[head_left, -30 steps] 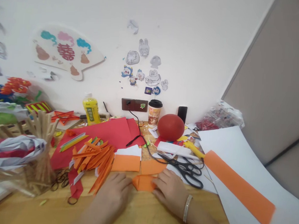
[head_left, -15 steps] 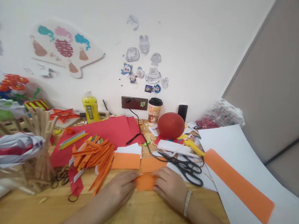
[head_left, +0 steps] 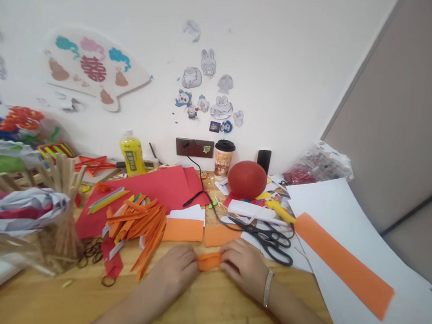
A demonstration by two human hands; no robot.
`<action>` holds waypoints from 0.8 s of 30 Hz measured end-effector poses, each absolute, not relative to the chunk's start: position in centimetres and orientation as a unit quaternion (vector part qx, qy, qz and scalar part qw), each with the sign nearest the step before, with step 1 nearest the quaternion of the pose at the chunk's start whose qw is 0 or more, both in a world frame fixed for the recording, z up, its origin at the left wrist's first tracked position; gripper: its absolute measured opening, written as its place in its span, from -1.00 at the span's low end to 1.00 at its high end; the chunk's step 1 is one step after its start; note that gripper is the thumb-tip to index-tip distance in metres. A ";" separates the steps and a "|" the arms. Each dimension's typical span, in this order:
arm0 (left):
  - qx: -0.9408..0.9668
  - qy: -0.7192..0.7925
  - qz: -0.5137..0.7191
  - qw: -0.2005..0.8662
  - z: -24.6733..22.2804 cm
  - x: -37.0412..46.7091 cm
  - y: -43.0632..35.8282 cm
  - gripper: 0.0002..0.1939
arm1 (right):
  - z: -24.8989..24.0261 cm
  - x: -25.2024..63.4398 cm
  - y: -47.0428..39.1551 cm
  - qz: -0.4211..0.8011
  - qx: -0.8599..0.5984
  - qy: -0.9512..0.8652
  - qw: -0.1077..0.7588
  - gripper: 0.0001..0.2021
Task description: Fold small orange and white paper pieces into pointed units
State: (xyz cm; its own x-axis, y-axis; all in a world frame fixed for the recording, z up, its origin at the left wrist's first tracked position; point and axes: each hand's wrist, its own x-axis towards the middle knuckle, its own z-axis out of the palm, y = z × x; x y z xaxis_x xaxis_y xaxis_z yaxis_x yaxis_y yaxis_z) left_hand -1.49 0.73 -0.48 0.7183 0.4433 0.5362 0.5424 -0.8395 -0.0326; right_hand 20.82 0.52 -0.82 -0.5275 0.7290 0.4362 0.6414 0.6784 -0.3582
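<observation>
On tabletop by wall, folded paper

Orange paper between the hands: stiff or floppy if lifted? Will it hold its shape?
Probably light: the orange paper is a small piece. Likely stiffer lengthwise than a flat sheet, since it looks folded narrow. May spring partly open if released, as the left hand and right hand are at its ends.
</observation>
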 end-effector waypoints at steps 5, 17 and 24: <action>-0.901 -0.338 -0.268 0.045 -0.1 -1.1 0.3 -0.78 | -0.5 20.4 0.5 0.106 -0.461 -0.838 0.272 -0.90; -0.844 -0.471 -0.241 -0.089 -0.1 -0.4 0.2 -0.79 | -1.0 19.5 0.5 0.126 -0.542 -0.782 0.280 -0.86; -0.857 -0.478 -0.190 0.031 -0.5 0.1 0.3 -0.80 | -1.1 19.0 0.3 0.093 -0.567 -0.770 0.276 -0.85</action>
State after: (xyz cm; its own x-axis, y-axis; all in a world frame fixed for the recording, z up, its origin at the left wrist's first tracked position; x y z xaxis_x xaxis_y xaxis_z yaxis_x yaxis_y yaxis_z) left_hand 0.05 0.34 -0.47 0.4713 0.8073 0.3552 0.8311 -0.5413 0.1274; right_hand 19.01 0.34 -1.11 -0.2042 0.9254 0.3193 0.8224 0.3391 -0.4569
